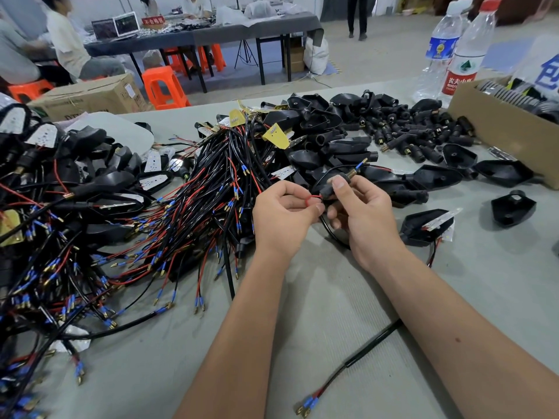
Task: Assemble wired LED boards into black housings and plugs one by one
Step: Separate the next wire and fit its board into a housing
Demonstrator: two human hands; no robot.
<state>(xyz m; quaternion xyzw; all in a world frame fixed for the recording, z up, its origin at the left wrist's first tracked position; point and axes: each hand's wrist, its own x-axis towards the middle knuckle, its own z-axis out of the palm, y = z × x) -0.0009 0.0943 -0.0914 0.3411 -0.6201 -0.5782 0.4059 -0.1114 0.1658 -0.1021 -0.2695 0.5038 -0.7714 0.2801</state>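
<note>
- At a grey table (302, 343), a worker's right hand (363, 216) pinches a black plug (332, 187) between thumb and fingers, its brass threaded end pointing up and far, a blue-tipped wire (361, 164) poking out of it.
- The left hand (281, 219) is closed on a thin red wire (311, 199), looped just beside the plug's near end.
- The plug looks small, light and rigid, best held by its body; the wires appear soft and springy, likely to kink, so feeding them from close to the tip seems wisest.
- A tangled heap of wired boards (127, 237) crowds the left; loose housings (326, 131) and plugs (417, 131) pile up at the far side.
- One housing with a board (426, 226) lies just right of the hands; a cardboard box (508, 137) and two bottles (453, 55) stand far right.
- Open room lies near, between the forearms, crossed only by one black lead (357, 358).
</note>
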